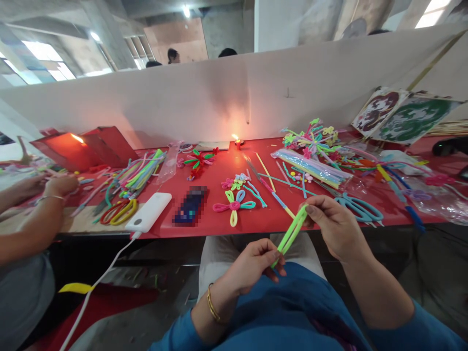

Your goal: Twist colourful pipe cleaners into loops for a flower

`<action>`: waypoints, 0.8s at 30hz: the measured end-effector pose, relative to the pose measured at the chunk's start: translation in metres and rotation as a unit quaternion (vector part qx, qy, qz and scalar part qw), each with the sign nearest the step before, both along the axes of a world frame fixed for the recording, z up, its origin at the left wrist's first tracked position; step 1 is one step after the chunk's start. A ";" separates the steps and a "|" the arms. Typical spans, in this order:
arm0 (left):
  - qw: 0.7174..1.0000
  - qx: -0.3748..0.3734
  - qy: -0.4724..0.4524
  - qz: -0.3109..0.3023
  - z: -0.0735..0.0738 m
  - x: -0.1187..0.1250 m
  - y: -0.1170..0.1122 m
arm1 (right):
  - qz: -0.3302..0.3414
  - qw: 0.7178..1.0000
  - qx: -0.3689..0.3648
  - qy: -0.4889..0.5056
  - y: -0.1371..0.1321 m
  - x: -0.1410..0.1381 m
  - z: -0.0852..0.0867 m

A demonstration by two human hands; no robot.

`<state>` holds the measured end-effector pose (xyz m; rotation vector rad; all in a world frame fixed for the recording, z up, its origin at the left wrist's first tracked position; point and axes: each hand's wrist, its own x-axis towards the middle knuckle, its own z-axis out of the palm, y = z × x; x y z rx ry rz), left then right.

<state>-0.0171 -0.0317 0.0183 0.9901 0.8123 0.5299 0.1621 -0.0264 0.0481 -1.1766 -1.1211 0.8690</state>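
A bright green pipe cleaner, bent into a long narrow loop, is stretched between my two hands above my lap. My left hand pinches its lower end. At the upper end, the thumb and fingers of my right hand are closed on it. Just beyond, on the red table, lies a multicoloured pipe-cleaner flower with looped petals. Smaller pastel flowers sit behind it. Blue-handled scissors rest at the table edge beyond my right hand.
A lit candle burns near the white partition. Bundled pipe cleaners and finished flowers lie at right. A phone, a white power bank with cable and red-and-yellow-handled scissors are left. A co-worker's hands work at far left.
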 end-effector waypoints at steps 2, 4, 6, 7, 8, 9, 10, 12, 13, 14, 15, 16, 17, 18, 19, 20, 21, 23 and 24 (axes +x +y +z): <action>1.000 0.004 0.000 0.012 -0.001 0.000 0.000 | 0.009 0.999 -0.024 0.020 -0.002 0.000 0.001; 1.000 0.012 -0.001 0.017 0.000 -0.001 0.000 | 0.021 0.998 -0.041 0.033 -0.004 0.000 0.002; 1.000 0.017 -0.003 0.012 0.001 -0.002 0.000 | 0.035 0.997 -0.042 0.054 -0.005 0.000 0.003; 1.000 0.019 -0.003 0.008 0.002 -0.002 0.000 | 0.040 0.996 -0.038 0.070 -0.006 -0.001 0.004; 1.000 0.021 -0.002 0.004 0.003 -0.002 -0.001 | 0.040 0.995 -0.034 0.086 -0.007 -0.001 0.004; 1.000 0.023 0.000 0.001 0.003 -0.002 -0.001 | 0.038 0.994 -0.030 0.102 -0.007 -0.001 0.005; 1.000 0.024 0.004 -0.002 0.004 -0.002 -0.001 | 0.034 0.992 -0.028 0.116 -0.007 -0.001 0.005; 1.000 0.027 0.011 -0.004 0.005 -0.001 -0.001 | 0.023 0.990 -0.026 0.137 -0.007 -0.002 0.005; 1.000 0.027 0.015 -0.004 0.006 0.000 -0.001 | 0.019 0.989 -0.025 0.146 -0.007 -0.003 0.005; 0.999 0.027 0.020 -0.002 0.006 0.000 -0.001 | 0.015 0.988 -0.024 0.155 -0.007 -0.003 0.006; 0.999 0.026 0.026 0.001 0.006 0.001 -0.001 | 0.010 0.986 -0.022 0.163 -0.007 -0.004 0.006; 0.999 0.025 0.031 0.003 0.007 0.001 -0.002 | 0.005 0.985 -0.019 0.170 -0.007 -0.004 0.006; 0.999 0.024 0.036 0.004 0.007 0.001 -0.002 | 0.000 0.984 -0.016 0.175 -0.007 -0.005 0.007; 0.999 0.023 0.041 0.005 0.007 0.002 -0.003 | -0.004 0.984 -0.013 0.179 -0.007 -0.005 0.007; 0.999 0.022 0.044 0.003 0.008 0.002 -0.003 | -0.008 0.983 -0.012 0.182 -0.006 -0.005 0.008; 0.999 0.023 0.046 -0.001 0.008 0.002 -0.004 | -0.011 0.983 -0.010 0.185 -0.006 -0.005 0.008; 0.999 0.023 0.047 -0.005 0.007 0.002 -0.004 | -0.015 0.982 -0.008 0.187 -0.005 -0.005 0.008; 0.999 0.024 0.046 -0.010 0.007 0.002 -0.004 | -0.030 0.981 -0.003 0.190 -0.004 -0.005 0.009; 0.999 0.024 0.045 -0.013 0.006 0.002 -0.003 | -0.037 0.981 0.000 0.190 -0.003 -0.005 0.009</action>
